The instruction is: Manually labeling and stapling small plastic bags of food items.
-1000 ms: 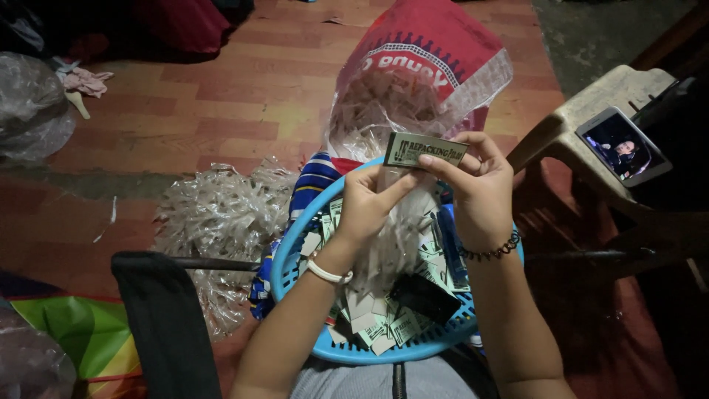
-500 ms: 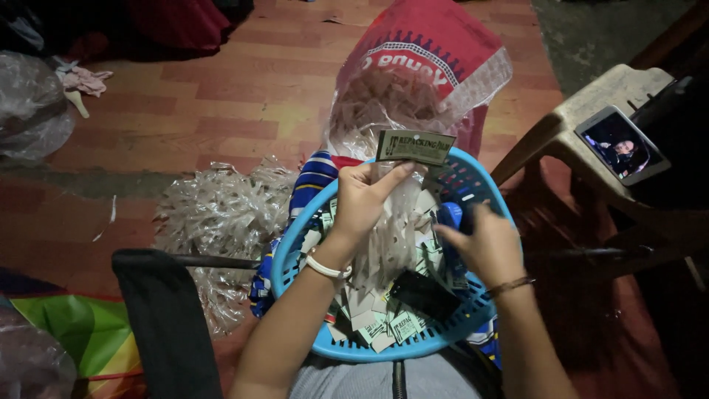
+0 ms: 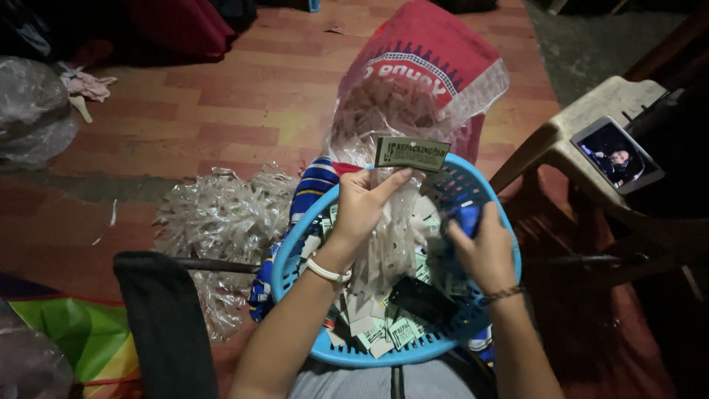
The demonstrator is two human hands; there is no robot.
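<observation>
My left hand [image 3: 367, 204] holds up a clear plastic packet [image 3: 391, 229] topped by a dark printed card label [image 3: 410, 154], above a round blue plastic basket [image 3: 289, 260] on my lap. My right hand [image 3: 480, 251] is down inside the basket at its right side, fingers closed around a blue object [image 3: 467, 218]. The basket holds several loose card labels [image 3: 377, 329] and a black rectangular object [image 3: 422, 299].
A heap of clear plastic packets [image 3: 221, 222] lies on the floor to the left. A red and clear bag [image 3: 421, 74] full of packets stands beyond the basket. A phone [image 3: 617, 154] rests on a plastic stool [image 3: 591, 118] at right. A dark chair back [image 3: 166, 325] is at lower left.
My right hand let go of the card label, dropped into the basket's right side and closed on a blue object. My left hand keeps the labelled packet raised.
</observation>
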